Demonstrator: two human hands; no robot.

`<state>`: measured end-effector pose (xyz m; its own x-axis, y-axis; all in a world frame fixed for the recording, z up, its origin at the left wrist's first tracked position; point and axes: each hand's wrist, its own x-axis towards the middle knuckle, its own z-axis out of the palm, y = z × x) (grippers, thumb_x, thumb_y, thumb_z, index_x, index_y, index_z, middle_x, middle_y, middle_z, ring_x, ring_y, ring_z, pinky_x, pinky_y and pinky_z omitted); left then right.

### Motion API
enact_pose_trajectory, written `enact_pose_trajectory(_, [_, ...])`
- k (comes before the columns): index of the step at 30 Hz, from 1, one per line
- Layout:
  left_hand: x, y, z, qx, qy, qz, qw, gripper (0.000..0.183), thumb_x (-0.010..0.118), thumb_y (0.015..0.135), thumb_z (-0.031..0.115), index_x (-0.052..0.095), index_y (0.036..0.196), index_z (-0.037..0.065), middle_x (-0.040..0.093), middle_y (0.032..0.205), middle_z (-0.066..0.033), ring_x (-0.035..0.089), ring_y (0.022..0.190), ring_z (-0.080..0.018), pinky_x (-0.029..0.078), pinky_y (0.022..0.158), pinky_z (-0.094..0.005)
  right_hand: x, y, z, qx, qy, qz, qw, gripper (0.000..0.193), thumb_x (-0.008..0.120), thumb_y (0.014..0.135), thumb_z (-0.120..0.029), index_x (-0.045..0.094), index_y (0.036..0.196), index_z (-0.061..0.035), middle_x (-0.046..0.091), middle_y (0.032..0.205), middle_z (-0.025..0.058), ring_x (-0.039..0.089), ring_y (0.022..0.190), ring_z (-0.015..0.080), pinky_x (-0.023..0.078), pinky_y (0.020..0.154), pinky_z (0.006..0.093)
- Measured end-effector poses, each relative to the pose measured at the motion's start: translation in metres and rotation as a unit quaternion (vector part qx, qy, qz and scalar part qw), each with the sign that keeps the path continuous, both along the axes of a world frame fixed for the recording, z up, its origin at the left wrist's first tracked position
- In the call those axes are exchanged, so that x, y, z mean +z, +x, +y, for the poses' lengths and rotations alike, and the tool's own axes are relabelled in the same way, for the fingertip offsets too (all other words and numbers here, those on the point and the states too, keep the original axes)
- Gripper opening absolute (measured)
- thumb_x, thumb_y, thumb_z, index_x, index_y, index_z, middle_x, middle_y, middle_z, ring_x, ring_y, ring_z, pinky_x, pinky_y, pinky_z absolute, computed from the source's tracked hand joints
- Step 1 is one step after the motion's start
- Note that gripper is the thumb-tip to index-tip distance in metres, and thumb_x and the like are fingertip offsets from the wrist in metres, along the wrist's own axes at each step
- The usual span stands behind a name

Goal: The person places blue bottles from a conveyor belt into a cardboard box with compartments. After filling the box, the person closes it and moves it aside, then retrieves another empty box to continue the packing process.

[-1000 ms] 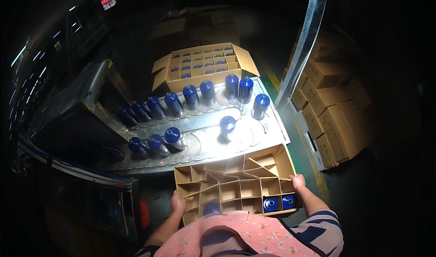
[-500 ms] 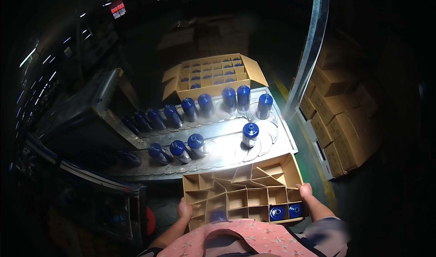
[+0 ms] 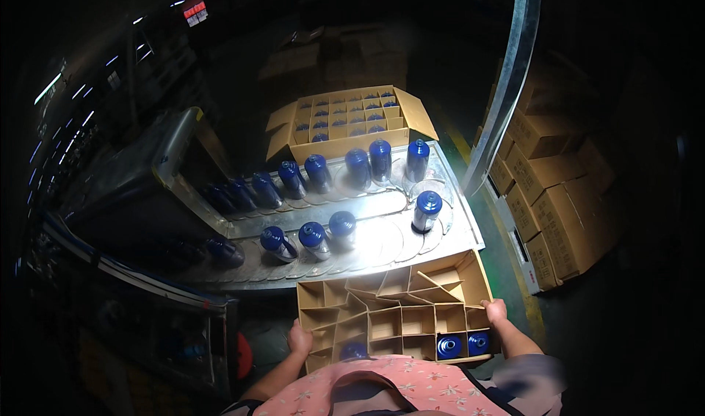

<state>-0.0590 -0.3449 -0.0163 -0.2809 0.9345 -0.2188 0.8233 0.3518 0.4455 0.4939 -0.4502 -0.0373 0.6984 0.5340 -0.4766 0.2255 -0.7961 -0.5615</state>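
An open cardboard carton point(image 3: 382, 323) with a grid of dividers is in front of me, close against my apron. My left hand point(image 3: 299, 338) is closed on its left side, and my right hand point(image 3: 496, 312) grips the right wall. Some dividers at the carton's far side lean askew. Blue bottles stand in a few near cells, among them one blue bottle point(image 3: 449, 345) by the right corner. Past the carton, blue bottles ride on a curved conveyor point(image 3: 374, 241) in a front and a back row. The nearest bottle on the right point(image 3: 428, 211) stands at the turn.
Behind the conveyor sits another open carton point(image 3: 349, 148), with blue bottles in many cells. A metal post point(image 3: 507, 85) rises at the right, before stacked closed cartons point(image 3: 558, 218). A metal housing point(image 3: 172, 152) covers the conveyor's left part. A red round object point(image 3: 244, 355) is low at left.
Front-row bottles have shifted right, while those in the back row have moved left. The bottle at the turn has gone right and farther back. Both hands and the near carton stay nearly still.
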Motion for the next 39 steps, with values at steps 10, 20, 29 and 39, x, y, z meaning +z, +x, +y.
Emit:
enact_pose_trajectory(10, [0.000,-0.002,0.001,-0.003,-0.001,-0.005,1.000,0.032,0.065,0.078,0.011,0.061,0.110,0.008,0.068,0.097,-0.0213,0.064,0.093,-0.0412,0.051,0.080,-0.0473,-0.009,0.001,-0.003,0.010,0.011,-0.016,1.000,0.036,0.069,0.075,-0.030,0.072,0.094,-0.0003,0.070,0.092,0.0225,0.068,0.087,0.0340,0.050,0.082,0.0395])
enact_pose_trajectory(20, [-0.009,-0.015,0.011,-0.032,-0.007,0.003,0.999,0.037,0.067,0.078,0.014,0.058,0.114,0.010,0.068,0.098,-0.0207,0.065,0.094,-0.0411,0.052,0.081,-0.0479,-0.007,-0.009,-0.010,0.011,-0.003,-0.005,1.000,0.039,0.069,0.074,-0.034,0.072,0.094,-0.0002,0.069,0.094,0.0235,0.067,0.089,0.0360,0.050,0.083,0.0408])
enact_pose_trajectory(29, [-0.009,0.008,0.005,0.008,0.033,-0.034,0.999,0.035,0.066,0.077,0.007,0.060,0.112,0.010,0.069,0.100,-0.0188,0.065,0.095,-0.0390,0.051,0.080,-0.0456,-0.023,0.023,0.037,0.059,-0.038,-0.012,0.997,0.042,0.068,0.077,-0.036,0.071,0.098,0.0001,0.070,0.096,0.0216,0.068,0.089,0.0349,0.051,0.082,0.0413])
enact_pose_trajectory(39, [-0.008,0.032,0.003,-0.014,0.045,-0.020,0.999,0.035,0.068,0.076,0.009,0.061,0.110,0.009,0.069,0.098,-0.0181,0.066,0.093,-0.0393,0.051,0.078,-0.0452,-0.019,0.038,0.023,0.049,-0.040,0.007,0.998,0.043,0.068,0.075,-0.038,0.072,0.097,-0.0017,0.069,0.097,0.0233,0.066,0.093,0.0364,0.050,0.086,0.0425])
